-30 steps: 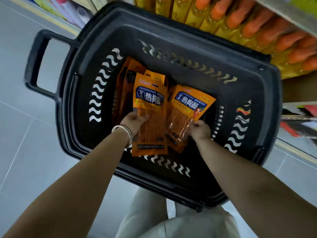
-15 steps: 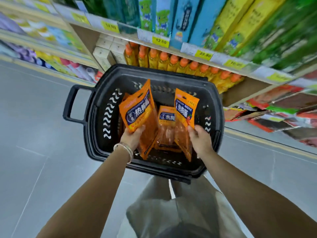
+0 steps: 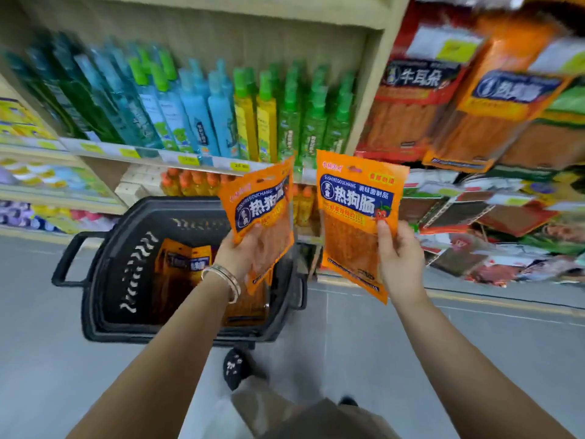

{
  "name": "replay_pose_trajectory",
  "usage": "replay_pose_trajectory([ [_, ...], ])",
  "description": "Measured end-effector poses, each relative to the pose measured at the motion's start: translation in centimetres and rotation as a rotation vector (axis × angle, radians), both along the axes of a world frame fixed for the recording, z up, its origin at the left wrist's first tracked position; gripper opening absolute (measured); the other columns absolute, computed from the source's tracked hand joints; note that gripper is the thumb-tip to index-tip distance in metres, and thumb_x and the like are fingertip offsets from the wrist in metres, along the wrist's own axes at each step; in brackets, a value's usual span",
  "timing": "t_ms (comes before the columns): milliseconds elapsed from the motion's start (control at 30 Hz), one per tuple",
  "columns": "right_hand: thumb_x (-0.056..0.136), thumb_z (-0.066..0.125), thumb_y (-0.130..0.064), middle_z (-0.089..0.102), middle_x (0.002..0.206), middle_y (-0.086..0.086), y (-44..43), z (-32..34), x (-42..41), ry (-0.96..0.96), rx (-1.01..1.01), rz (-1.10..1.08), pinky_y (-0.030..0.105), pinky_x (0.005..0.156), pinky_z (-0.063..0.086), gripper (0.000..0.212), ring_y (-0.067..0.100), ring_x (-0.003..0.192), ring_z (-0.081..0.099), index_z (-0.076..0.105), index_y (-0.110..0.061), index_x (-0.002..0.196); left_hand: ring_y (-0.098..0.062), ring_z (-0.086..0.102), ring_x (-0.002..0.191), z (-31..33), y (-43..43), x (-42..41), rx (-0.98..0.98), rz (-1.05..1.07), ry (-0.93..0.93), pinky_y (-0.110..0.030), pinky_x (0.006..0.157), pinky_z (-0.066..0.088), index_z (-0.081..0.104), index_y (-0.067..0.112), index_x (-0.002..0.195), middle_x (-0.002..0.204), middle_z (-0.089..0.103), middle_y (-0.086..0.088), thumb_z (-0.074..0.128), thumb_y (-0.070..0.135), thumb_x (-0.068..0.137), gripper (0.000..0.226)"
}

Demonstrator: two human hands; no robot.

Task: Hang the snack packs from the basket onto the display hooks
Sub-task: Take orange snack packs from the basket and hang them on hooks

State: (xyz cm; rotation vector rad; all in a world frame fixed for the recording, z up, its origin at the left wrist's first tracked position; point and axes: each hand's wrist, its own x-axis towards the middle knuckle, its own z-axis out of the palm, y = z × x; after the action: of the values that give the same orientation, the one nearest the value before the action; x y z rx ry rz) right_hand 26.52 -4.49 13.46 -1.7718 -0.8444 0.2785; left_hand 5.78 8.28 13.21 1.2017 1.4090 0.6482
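Note:
My left hand (image 3: 240,253) grips an orange snack pack (image 3: 262,204) by its lower half, tilted, above the right side of the black basket (image 3: 104,270). An upright orange snack pack (image 3: 351,213) is in my right hand (image 3: 399,258), thumb on its front, to the right of the basket. More orange packs (image 3: 183,264) lie inside the basket. Similar orange and red packs (image 3: 493,122) hang on the display at upper right; the hooks themselves are blurred.
Shelves straight ahead carry blue, yellow and green bottles (image 3: 221,115), with orange-capped bottles (image 3: 190,182) on the shelf below. Flat snack packets (image 3: 506,223) fill the lower right display. The basket stands on grey floor (image 3: 474,343) by my shoe (image 3: 235,369).
Both hands have lifted their packs up out of the basket and to the right. My head has tilted up, bringing the shelves and the hanging display into view.

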Motion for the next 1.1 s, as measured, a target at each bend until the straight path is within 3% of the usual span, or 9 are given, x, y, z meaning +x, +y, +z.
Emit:
replay_pose_trajectory([
  [133,0.098,0.049,-0.018,0.048,0.068,-0.008,-5.7,3.8,6.7,-0.125,0.049,-0.065,0.015,0.059,0.033,0.023,-0.004,0.061,0.045,0.050,-0.023,0.075,-0.024,0.057,0.096,4.0,-3.5,7.8,0.082,0.022,-0.013,-0.032,0.087,0.040,0.054,0.019,0.121,0.099,0.054,0.002,0.047,0.061,0.086,0.055],
  [267,0.098,0.048,-0.020,0.062,0.095,-0.015,-9.5,7.5,13.0,-0.138,0.157,-0.098,0.015,0.075,0.042,0.015,-0.008,0.086,0.054,0.060,-0.016,0.106,-0.028,0.043,0.127,7.8,-5.4,14.2,0.194,-0.009,-0.080,-0.037,0.102,0.032,0.032,0.012,0.145,0.141,0.044,-0.010,0.043,0.063,0.087,0.078],
  [367,0.094,0.050,-0.027,0.056,0.081,-0.014,-10.6,10.8,16.9,-0.152,0.239,-0.170,0.023,0.069,0.039,0.008,0.000,0.074,0.051,0.057,-0.024,0.095,-0.017,0.058,0.091,11.8,-5.6,18.0,0.307,-0.023,-0.128,-0.030,0.083,0.037,0.065,0.014,0.109,0.104,0.061,-0.004,0.050,0.057,0.088,0.050],
  [467,0.090,0.052,-0.035,0.056,0.078,-0.003,-10.2,14.5,20.4,-0.137,0.346,-0.226,0.029,0.069,0.038,0.015,0.006,0.071,0.048,0.055,-0.024,0.080,0.002,0.048,0.057,15.9,-4.7,21.4,0.370,-0.027,-0.202,-0.024,0.070,0.035,0.062,0.021,0.071,0.062,0.056,0.016,0.056,0.049,0.088,0.034],
  [600,0.091,0.053,-0.038,0.051,0.066,-0.008,-8.3,19.8,24.4,-0.150,0.465,-0.268,0.026,0.061,0.034,0.029,0.000,0.062,0.044,0.051,-0.018,0.070,-0.012,0.061,0.070,21.0,-2.9,24.7,0.468,-0.034,-0.288,-0.024,0.074,0.049,0.062,0.020,0.076,0.075,0.065,0.004,0.059,0.044,0.087,0.027],
  [667,0.093,0.052,-0.032,0.050,0.064,-0.013,-6.9,22.3,25.7,-0.158,0.522,-0.248,0.018,0.057,0.034,0.023,-0.006,0.059,0.044,0.050,-0.025,0.071,-0.005,0.059,0.067,23.0,-1.9,25.9,0.524,-0.033,-0.335,-0.007,0.061,0.047,0.061,0.024,0.080,0.077,0.063,0.007,0.060,0.041,0.087,0.018],
  [767,0.094,0.052,-0.029,0.067,0.093,-0.003,-4.4,25.2,28.1,-0.111,0.590,-0.190,0.021,0.076,0.048,0.010,0.003,0.087,0.062,0.060,-0.023,0.093,0.006,0.055,0.050,25.4,-0.4,27.8,0.573,-0.037,-0.426,-0.003,0.041,0.038,0.057,0.027,0.071,0.063,0.058,0.019,0.062,0.037,0.087,0.019],
  [867,0.093,0.054,-0.026,0.065,0.091,0.004,-1.6,28.1,30.3,-0.089,0.638,-0.178,0.041,0.077,0.046,0.009,0.019,0.086,0.060,0.061,-0.019,0.094,0.003,0.062,0.055,27.2,1.5,29.4,0.602,-0.034,-0.501,-0.015,0.057,0.050,0.062,0.023,0.074,0.065,0.064,0.016,0.064,0.038,0.085,0.019],
  [1100,0.089,0.057,-0.023,0.061,0.066,-0.006,3.7,32.8,33.3,0.041,0.656,-0.093,0.032,0.065,0.041,0.024,0.015,0.065,0.054,0.065,-0.024,0.066,0.006,0.064,0.059,29.7,6.1,32.6,0.681,-0.086,-0.557,-0.024,0.063,0.049,0.067,0.024,0.070,0.061,0.067,0.023,0.068,0.044,0.080,0.023],
])
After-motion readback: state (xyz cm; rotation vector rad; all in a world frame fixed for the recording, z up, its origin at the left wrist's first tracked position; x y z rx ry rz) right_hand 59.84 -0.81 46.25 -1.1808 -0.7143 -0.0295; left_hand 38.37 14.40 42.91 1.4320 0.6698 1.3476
